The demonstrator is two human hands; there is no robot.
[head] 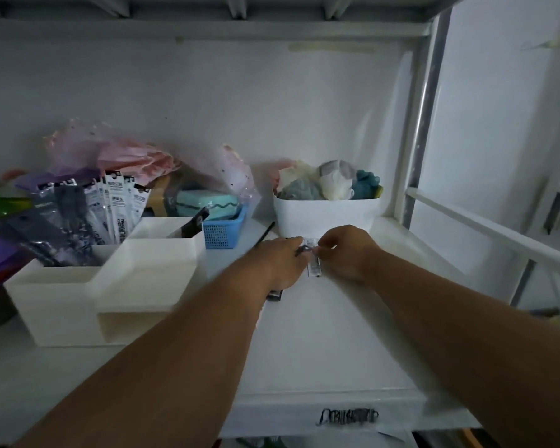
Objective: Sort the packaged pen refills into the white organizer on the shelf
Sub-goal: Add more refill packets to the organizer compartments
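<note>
A white shelf is seen, dimly lit. A refill packet lies flat on it, just before a white tub, pinched by the left hand and right hand. The white organizer stands to the left, with packets upright in its rear compartment.

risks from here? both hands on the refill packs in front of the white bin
1. The left hand covers several packs; the flat refill pack pinched with the right hand may slip or drag others along the shelf.
2. The white organizer rear compartment is already crowded with leaning refill packs; another could tip them.
3. A thin dark stick lies beside the hands and might get knocked.
</note>
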